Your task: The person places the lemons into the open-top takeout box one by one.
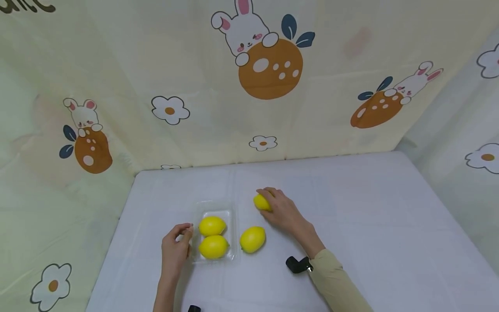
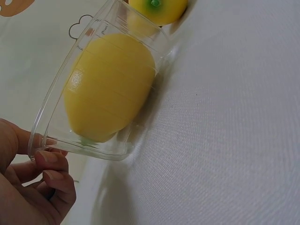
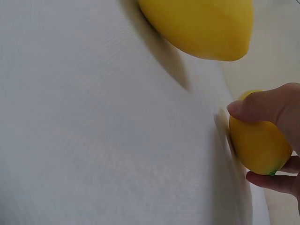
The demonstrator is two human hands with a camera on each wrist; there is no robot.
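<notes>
A clear plastic tray (image 1: pixel 233 219) stands left of centre, with two yellow lemons, a far one (image 1: pixel 212 225) and a near one (image 1: pixel 214 247), side by side in it. My left hand (image 1: pixel 174 249) pinches the tray's left rim between thumb and fingers; the left wrist view shows this grip on the clear rim (image 2: pixel 51 101) close up. To the right of the tray, my right hand (image 1: pixel 283 213) grips a lemon (image 1: pixel 260 202), thumb on one side and fingers on the other. Another lemon (image 1: pixel 252 239) lies loose on the table between tray and right forearm.
A white cloth covers the table (image 1: pixel 370 225). Behind it hangs a curtain (image 1: pixel 128 65) printed with rabbits and flowers. A black wrist-camera mount (image 1: pixel 298 264) sticks out from the right sleeve (image 1: pixel 337 277), and a second black piece (image 1: pixel 194 308) shows at the bottom edge.
</notes>
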